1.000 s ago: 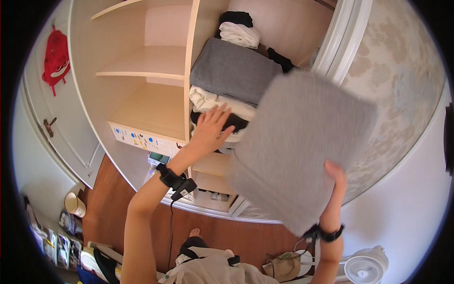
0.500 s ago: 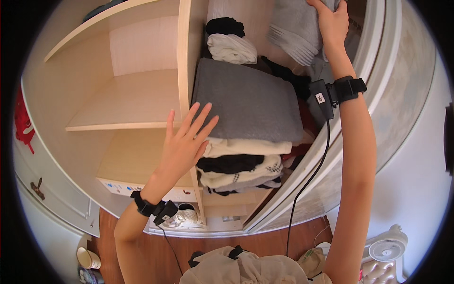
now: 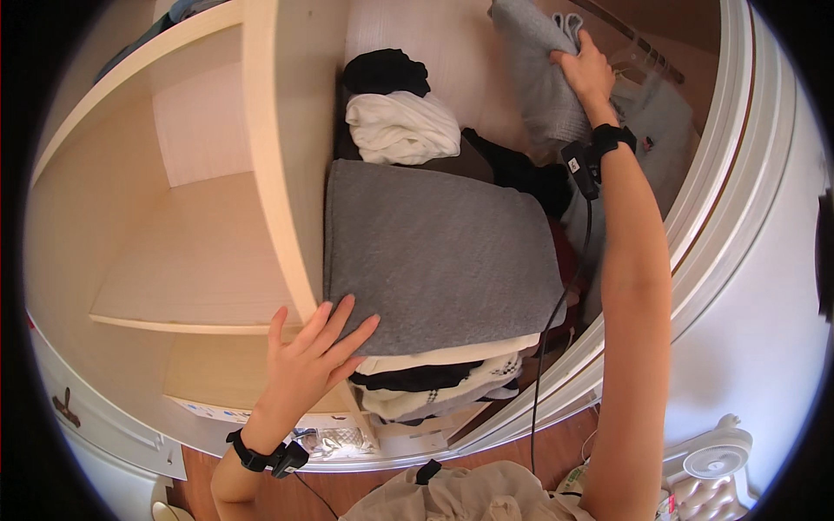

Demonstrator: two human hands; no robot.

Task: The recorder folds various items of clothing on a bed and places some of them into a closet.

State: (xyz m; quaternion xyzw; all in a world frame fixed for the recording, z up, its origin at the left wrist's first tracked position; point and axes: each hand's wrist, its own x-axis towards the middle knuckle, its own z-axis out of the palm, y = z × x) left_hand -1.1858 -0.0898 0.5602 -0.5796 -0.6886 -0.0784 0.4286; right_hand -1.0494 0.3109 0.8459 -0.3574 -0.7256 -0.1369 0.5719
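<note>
**Grey garment high and to the far side, right hand closed on it**

Right hand [image 3: 584, 74] raised at full reach into the upper part of the wardrobe, fingers curled tight around the edge of a held grey garment [image 3: 534, 82]. Grips it from the right side, so the cloth lies just to the left of the palm and hangs down from there, long axis running roughly up and down, lower end drooping toward the dark clothes beneath. Sits close under the hanging rail [image 3: 638, 43], above and beyond the wrist.

Left hand [image 3: 308, 356] low and near the body, fingers spread wide and flat, not gripping anything. Rests with the fingertips on the near left corner of a folded grey cloth [image 3: 434, 252], palm over the front edge of the upright divider panel [image 3: 278, 156]. Folded grey cloth stretches away from the fingertips to the right and further in, lying level on top of a stack of folded clothes [image 3: 434, 382] in white, black and pale layers.

Beyond that cloth, further in from the left hand: a rolled white bundle [image 3: 401, 126] with a black bundle [image 3: 385, 71] behind it. To the left of the left hand, past the divider, a pale shelf [image 3: 191, 260].

Held grey garment well apart from the left hand, up and across to the right; right hand alone on it. Stack top lies between the two hands, below the right and just ahead of the left.
</note>
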